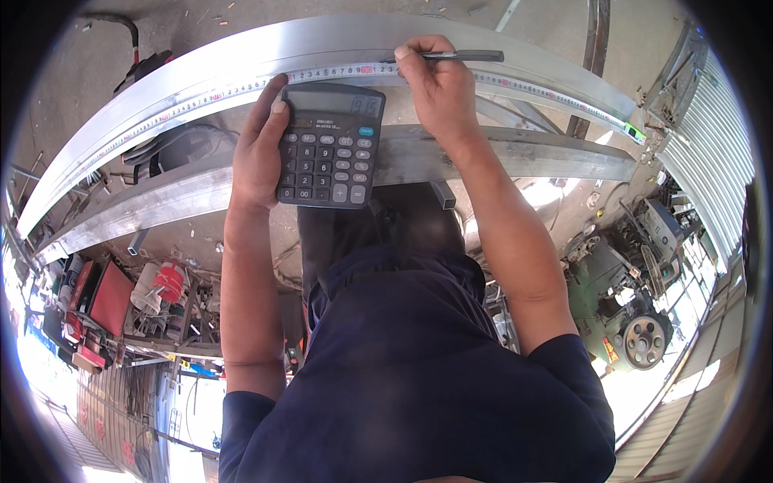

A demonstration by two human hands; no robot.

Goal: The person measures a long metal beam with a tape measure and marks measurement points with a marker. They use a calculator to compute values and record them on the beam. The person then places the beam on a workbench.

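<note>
My left hand point(262, 153) grips a dark calculator point(328, 149) by its left side, the keys and lit display facing me. A black pen point(475, 55) is pinched in my right hand point(441, 84), its tip pointing left over the tape. Under both hands a white measuring tape point(346, 71) is stretched along a long silvery metal profile point(314, 40). The tape's far right end shows a yellow-green piece point(636, 133). Fingertips of my left hand are close to the tape; whether they press on it I cannot tell.
A second metal beam point(507, 149) runs across, nearer to me. At the lower left a workbench holds a red box point(111, 299) and a red-and-white roll point(167, 282). To the right stands a machine with a round wheel point(644, 342), below corrugated metal sheeting point(713, 153).
</note>
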